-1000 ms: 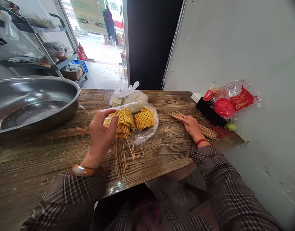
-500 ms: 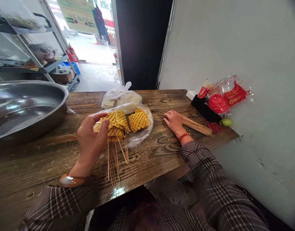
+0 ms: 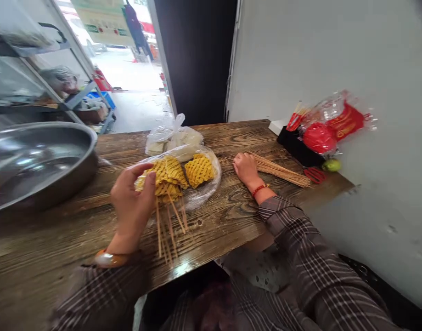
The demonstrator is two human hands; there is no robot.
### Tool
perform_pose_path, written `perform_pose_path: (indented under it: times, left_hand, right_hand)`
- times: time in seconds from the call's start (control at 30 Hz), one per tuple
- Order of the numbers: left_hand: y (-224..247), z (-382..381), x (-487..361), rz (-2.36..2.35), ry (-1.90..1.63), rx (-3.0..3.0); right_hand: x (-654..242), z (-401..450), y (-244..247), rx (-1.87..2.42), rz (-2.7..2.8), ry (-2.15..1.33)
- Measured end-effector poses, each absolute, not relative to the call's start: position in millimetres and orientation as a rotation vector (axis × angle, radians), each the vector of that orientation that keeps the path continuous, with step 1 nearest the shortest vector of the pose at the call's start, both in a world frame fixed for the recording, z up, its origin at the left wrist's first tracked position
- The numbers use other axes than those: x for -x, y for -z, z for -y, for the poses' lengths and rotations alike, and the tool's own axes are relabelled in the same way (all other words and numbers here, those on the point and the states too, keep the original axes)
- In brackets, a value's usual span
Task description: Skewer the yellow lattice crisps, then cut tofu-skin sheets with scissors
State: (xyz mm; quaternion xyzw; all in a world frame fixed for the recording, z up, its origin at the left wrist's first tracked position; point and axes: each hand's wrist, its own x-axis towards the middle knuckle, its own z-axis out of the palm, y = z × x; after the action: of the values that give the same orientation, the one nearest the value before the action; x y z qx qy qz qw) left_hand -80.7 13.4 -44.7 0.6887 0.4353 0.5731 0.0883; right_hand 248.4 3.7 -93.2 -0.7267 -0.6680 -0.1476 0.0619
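Note:
My left hand point(image 3: 133, 197), thumb and fingers apart and holding nothing, hovers at the left edge of the skewered yellow lattice-cut pieces point(image 3: 167, 174). Their thin sticks point(image 3: 172, 225) point toward the table's front edge. Another yellow piece point(image 3: 199, 170) lies beside them on clear plastic point(image 3: 205, 196). My right hand point(image 3: 245, 168) rests with curled fingers at the left end of a bundle of bare wooden skewers point(image 3: 281, 170). Its fingertips are hidden, so any grip on a skewer cannot be made out.
Behind the yellow pieces sits a tied plastic bag point(image 3: 174, 138) with pale contents. A large metal basin point(image 3: 90, 158) stands at the left. Toward the wall are a black box point(image 3: 296, 146), red packets point(image 3: 346, 120), red-handled scissors point(image 3: 314, 174) and a green fruit point(image 3: 331, 165).
The view has shifted slightly. My right hand has drawn a little toward the left end of the skewer bundle, with its fingers more curled. My left hand keeps nearly the same pose.

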Motion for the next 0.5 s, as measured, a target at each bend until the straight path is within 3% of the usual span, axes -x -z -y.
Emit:
perform_pose_path:
  times: [0.27, 0.5]
  left_hand:
    - [49, -10, 82, -1.267, -1.661, -2.039]
    - [47, -4, 79, -1.263, -1.629, -2.132]
  right_hand:
    - [-239, -11, 94, 1.993, 1.875, 0.521]
    - [-181, 5, 62, 1.341, 1.778, 0.481]
